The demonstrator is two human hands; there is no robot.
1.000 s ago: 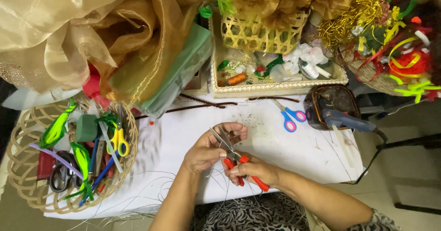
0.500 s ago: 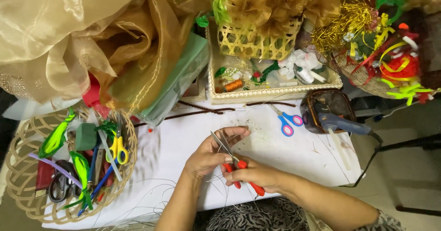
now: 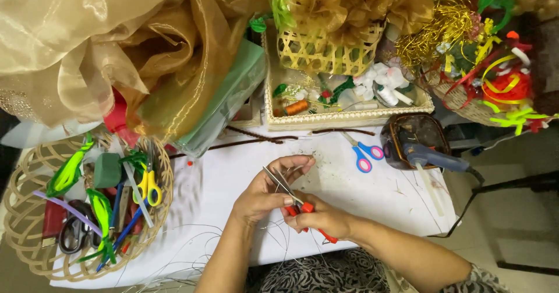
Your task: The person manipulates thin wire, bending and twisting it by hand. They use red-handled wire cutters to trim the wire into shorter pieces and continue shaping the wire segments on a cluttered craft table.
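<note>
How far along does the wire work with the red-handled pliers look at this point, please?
Looks done: thin wire strands and small clippings lie on the white table. In hand: the right hand holds the red-handled pliers, their tip up against the left hand, whose fingers pinch something too fine to make out. Left: unclear; the blue scissors and glue gun lie unused to the right.

Head camera looks straight down, close above the table [image 3: 221,200].

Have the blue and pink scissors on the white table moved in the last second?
No. The blue and pink scissors lie just left of the brown bag, below the woven tray, as before; only the camera shifted.
</note>
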